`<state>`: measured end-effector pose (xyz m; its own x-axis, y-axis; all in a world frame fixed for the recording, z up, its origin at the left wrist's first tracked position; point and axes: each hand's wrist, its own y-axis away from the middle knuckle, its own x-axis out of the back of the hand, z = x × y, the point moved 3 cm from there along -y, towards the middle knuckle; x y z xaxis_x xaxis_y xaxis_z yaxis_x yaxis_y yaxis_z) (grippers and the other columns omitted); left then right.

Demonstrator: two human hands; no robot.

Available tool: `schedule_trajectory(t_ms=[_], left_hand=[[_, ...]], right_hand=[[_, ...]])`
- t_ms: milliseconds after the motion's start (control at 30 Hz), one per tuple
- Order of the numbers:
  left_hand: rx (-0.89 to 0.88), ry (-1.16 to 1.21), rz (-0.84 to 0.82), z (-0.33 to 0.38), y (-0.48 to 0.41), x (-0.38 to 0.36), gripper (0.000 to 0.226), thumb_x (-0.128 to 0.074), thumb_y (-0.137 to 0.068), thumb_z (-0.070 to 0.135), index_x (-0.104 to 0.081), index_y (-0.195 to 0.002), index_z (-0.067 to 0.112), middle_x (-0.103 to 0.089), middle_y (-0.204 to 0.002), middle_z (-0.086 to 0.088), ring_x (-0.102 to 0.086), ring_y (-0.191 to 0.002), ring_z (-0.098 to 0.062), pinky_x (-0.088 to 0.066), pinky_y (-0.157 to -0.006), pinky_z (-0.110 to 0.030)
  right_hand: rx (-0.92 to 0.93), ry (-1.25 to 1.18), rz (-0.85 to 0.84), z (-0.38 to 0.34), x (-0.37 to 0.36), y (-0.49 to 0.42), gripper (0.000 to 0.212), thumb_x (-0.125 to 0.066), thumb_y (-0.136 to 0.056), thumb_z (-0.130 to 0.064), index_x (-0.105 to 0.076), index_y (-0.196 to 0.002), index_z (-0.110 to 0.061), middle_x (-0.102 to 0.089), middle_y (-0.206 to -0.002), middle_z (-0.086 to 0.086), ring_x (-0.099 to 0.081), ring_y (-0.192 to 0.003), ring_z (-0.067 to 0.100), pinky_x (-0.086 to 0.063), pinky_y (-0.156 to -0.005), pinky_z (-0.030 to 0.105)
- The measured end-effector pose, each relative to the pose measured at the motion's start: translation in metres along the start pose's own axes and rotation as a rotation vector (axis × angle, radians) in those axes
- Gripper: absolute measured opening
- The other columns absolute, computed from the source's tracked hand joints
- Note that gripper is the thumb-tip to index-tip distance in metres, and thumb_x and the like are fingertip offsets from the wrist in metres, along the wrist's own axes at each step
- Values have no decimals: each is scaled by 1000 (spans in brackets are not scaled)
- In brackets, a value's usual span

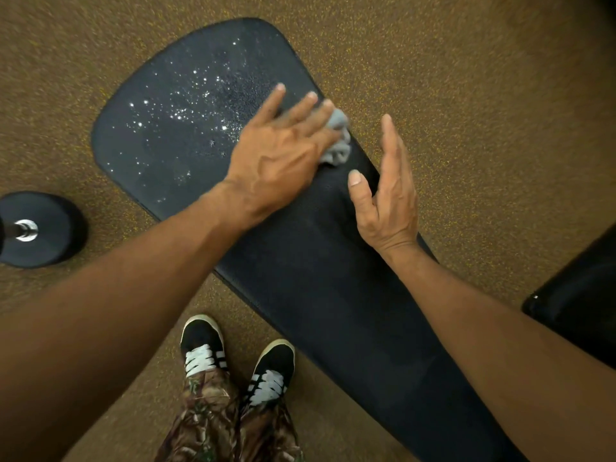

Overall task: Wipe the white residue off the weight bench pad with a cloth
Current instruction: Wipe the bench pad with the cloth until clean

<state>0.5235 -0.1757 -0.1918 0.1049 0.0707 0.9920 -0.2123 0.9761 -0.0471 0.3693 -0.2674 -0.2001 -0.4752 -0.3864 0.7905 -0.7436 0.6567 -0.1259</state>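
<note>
The black weight bench pad (300,278) runs from the upper left to the lower right. White specks of residue (186,105) dot its wide far end. My left hand (280,151) lies flat with straight fingers on a crumpled grey cloth (338,141), pressing it onto the pad just right of the specks. Most of the cloth is hidden under that hand. My right hand (386,195) hovers beside the cloth at the pad's right edge, with its fingers straight and nothing in it.
A black dumbbell (40,228) stands on the speckled brown rubber floor at the left. Another black padded piece (580,295) juts in at the right edge. My two feet in black sneakers (240,358) stand close to the pad's near side.
</note>
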Motion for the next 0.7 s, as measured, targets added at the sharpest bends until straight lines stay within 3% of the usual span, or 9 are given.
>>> schedule_trajectory(t_ms=[67, 233, 367, 467, 600, 700], left_hand=[[107, 4, -37, -15, -10, 2, 44, -40, -104, 25, -49, -147, 20, -41, -159, -9, -35, -149, -32, -13, -123, -56], [180, 78, -54, 8, -37, -3, 45, -32, -109, 31, -44, -150, 17, -34, -163, -8, -24, -154, -27, -7, -124, -52], [-19, 107, 35, 19, -11, -2, 44, -40, -99, 27, -61, -134, 11, -56, -146, -13, -49, -139, -34, -31, -116, -58], [-118, 47, 27, 6, 6, -5, 48, -41, -95, 28, -59, -138, 15, -56, -146, -13, -52, -137, -34, -29, -117, -57], [64, 64, 33, 2, -17, -2, 41, -43, -101, 31, -61, -136, 17, -53, -149, -12, -47, -141, -35, -21, -120, -57], [130, 106, -32, 32, -35, -4, 46, -33, -107, 33, -52, -145, 17, -44, -157, -10, -34, -149, -32, -15, -122, -56]], right_hand=[[5, 4, 0, 0, -1, 0, 77, -39, -98, -46, -21, -155, 3, -30, -161, 18, -29, -150, 28, -32, -117, 49], [8, 3, -11, -1, 0, -1, 77, -39, -98, -47, -22, -155, 3, -30, -161, 17, -29, -150, 27, -32, -118, 47], [20, 5, -6, -1, 0, -1, 78, -38, -98, -48, -23, -154, 4, -31, -160, 19, -30, -149, 28, -33, -117, 48], [12, 11, -6, -2, 1, -1, 78, -39, -97, -48, -23, -155, 3, -30, -160, 18, -29, -150, 27, -32, -117, 47], [-2, 14, -16, -3, 1, -1, 78, -39, -97, -48, -22, -155, 2, -30, -161, 17, -28, -150, 26, -30, -119, 43], [22, 6, 2, -2, 1, -1, 82, -33, -99, -56, -24, -154, 5, -31, -160, 19, -29, -150, 28, -32, -118, 44]])
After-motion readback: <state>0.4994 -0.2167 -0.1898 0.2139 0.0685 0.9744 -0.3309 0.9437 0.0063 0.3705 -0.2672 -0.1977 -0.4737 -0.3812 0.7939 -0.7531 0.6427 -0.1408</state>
